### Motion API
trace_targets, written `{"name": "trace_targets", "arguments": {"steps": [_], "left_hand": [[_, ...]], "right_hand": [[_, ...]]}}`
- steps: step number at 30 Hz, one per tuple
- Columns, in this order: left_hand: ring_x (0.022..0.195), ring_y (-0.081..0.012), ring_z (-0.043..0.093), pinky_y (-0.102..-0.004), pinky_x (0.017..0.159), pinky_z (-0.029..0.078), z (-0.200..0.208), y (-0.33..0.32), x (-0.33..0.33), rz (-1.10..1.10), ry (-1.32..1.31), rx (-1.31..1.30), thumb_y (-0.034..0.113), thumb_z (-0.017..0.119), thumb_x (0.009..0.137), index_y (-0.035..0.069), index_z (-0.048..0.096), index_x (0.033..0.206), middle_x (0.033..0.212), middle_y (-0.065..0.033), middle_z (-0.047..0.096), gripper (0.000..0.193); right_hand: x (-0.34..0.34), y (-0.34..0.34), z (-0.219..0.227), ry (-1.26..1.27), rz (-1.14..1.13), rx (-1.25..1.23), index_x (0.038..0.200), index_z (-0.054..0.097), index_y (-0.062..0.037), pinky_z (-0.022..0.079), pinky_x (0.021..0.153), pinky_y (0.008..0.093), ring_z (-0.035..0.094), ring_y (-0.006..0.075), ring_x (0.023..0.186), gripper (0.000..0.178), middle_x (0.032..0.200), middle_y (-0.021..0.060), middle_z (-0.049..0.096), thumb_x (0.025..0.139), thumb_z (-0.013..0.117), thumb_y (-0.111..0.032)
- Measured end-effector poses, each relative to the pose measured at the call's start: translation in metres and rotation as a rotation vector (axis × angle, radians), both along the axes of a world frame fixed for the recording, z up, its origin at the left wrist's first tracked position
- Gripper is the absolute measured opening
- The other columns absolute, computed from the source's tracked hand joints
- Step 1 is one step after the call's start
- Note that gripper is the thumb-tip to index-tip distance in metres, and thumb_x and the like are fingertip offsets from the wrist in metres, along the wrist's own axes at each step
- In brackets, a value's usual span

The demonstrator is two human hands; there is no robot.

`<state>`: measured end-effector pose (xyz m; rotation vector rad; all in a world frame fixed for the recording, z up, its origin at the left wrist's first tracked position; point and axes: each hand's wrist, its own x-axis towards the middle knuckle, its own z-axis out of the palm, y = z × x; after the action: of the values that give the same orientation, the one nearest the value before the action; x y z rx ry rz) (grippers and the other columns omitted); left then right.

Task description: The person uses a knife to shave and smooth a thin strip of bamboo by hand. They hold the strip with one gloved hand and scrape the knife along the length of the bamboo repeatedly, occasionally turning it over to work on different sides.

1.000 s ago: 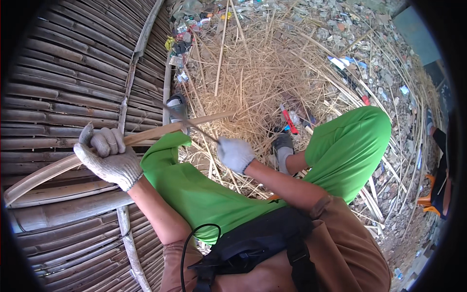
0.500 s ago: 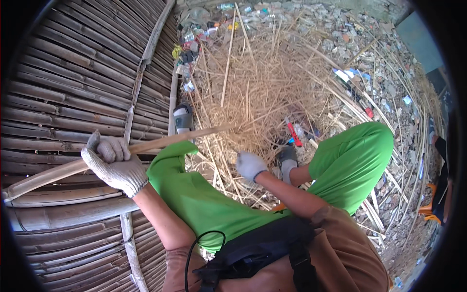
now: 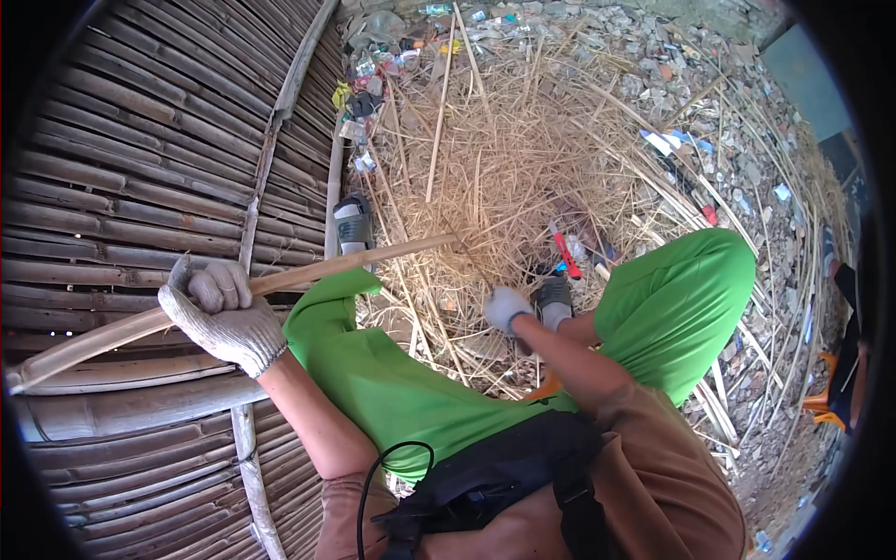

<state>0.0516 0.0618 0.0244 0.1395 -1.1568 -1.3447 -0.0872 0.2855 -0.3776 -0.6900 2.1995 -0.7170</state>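
Note:
A long split bamboo strip (image 3: 355, 260) slants across my left thigh, its far end over the shavings. My left hand (image 3: 220, 308), in a pale knit glove, is closed around the strip, with its lower end reaching past the hand to the left. My right hand (image 3: 507, 309), also gloved, is low between my knees, beside my right shoe (image 3: 554, 297), apart from the strip. Its fingers are curled closed; a thin dark line shows beside them, but what they hold is hidden.
A slatted bamboo wall (image 3: 140, 187) fills the left side. Pale shavings (image 3: 504, 159) and loose strips cover the ground ahead. A red-handled tool (image 3: 566, 255) lies near my right shoe. Rubble and litter (image 3: 737, 168) spread to the right, where part of another person (image 3: 845, 317) shows at the rim.
My right hand has moved a little to the right, away from the strip's far end and closer to my right shoe. My left hand and the strip have barely moved.

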Motion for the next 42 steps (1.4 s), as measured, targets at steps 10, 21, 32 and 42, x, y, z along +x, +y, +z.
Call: {"name": "trace_targets", "arguments": {"steps": [10,21,32,42], "left_hand": [[0.052,-0.0070,0.024,-0.0250,0.045,0.021,0.004,0.000,0.012,0.080,-0.032,-0.005,0.044,0.059,0.110,0.000,0.068,0.115,0.061,0.0073,0.024,0.046],[0.056,-0.0075,0.024,-0.0258,0.049,0.021,0.001,-0.002,0.001,0.039,-0.022,-0.027,0.038,0.060,0.110,-0.002,0.065,0.117,0.065,0.0069,0.023,0.041],[0.052,-0.0055,0.027,-0.0254,0.046,0.022,0.053,0.060,-0.046,-0.253,-0.116,-0.021,0.034,0.063,0.109,-0.005,0.064,0.124,0.064,0.0067,0.029,0.042],[0.093,-0.0149,0.064,-0.0322,0.083,0.057,0.013,0.106,-0.038,-0.021,-0.126,-0.045,0.021,0.071,0.103,0.002,0.065,0.131,0.114,-0.0099,0.066,0.035]], "right_hand": [[0.040,-0.038,0.149,0.062,0.181,-0.199,0.100,0.070,-0.0017,0.059,0.084,0.0530,0.075,0.0394,0.088,0.030,0.097,0.0268,0.075,0.098,0.053,-0.027],[0.005,-0.034,0.069,-0.100,0.059,-0.073,0.113,0.074,0.0037,0.059,0.090,0.0502,0.075,0.0426,0.101,0.046,0.109,0.0320,0.074,0.092,0.064,-0.036],[-0.031,-0.085,0.334,0.337,0.223,-0.528,0.128,0.067,-0.0006,0.062,0.086,0.0491,0.076,0.0410,0.094,0.073,0.103,0.0260,0.076,0.079,0.077,-0.054],[-0.070,-0.145,0.375,0.528,0.441,-0.326,0.112,0.079,-0.0019,0.061,0.091,0.0491,0.076,0.0403,0.102,0.045,0.109,0.0260,0.077,0.089,0.066,-0.037]]}}
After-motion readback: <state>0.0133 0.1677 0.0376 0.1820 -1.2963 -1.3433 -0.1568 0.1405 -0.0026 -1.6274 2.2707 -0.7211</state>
